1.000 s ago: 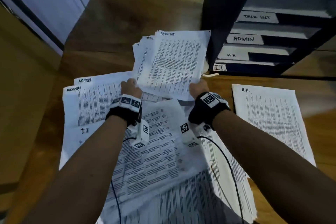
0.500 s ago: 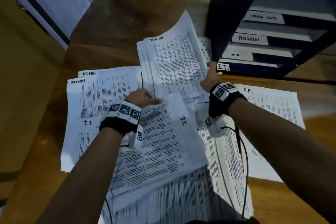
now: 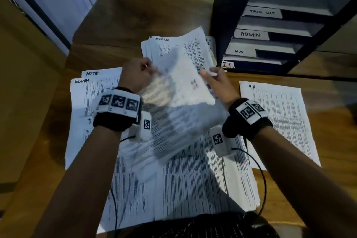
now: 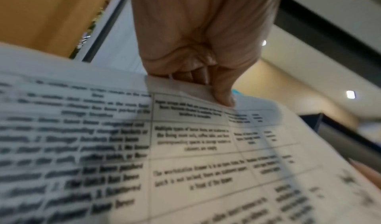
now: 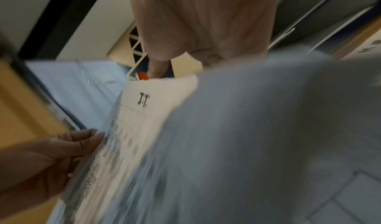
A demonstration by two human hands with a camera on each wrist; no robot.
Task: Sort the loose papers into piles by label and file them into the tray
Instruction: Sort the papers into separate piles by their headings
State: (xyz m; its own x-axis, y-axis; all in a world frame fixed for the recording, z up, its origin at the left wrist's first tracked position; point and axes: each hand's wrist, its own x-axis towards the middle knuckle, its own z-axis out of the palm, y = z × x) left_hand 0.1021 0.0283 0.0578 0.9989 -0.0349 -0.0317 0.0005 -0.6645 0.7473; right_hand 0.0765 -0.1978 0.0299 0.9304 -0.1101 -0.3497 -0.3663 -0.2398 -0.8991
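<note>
Head view: left hand (image 3: 136, 75) holds a lifted sheet (image 3: 179, 91) by its left edge, raised off the counter (image 3: 135, 15) over the loose papers (image 3: 193, 183). Right hand (image 3: 218, 83) sits at the sheet's right edge, fingers (image 3: 205, 73) fairly straight; grip or mere touch, cannot tell, blurred. Sheet's long axis runs away from the body, toward the TASK LIST pile (image 3: 195, 48). Tray (image 3: 270, 40) stands far right, nearer the right hand; its I.T. slot (image 3: 229, 64) is the lowest. Partly covered I.T. pile (image 3: 85, 133) lies near left, under the left forearm.

Left wrist view: thumb and curled fingers (image 4: 198, 74) pinch the sheet's top margin (image 4: 185, 87); printed table extends down from the grip.

Right wrist view: "I.T." mark (image 5: 143, 102) legible on the sheet, just below one finger (image 5: 157, 67) at its top edge. Probably bound for the left-side I.T. pile, so the left hand carries.
</note>
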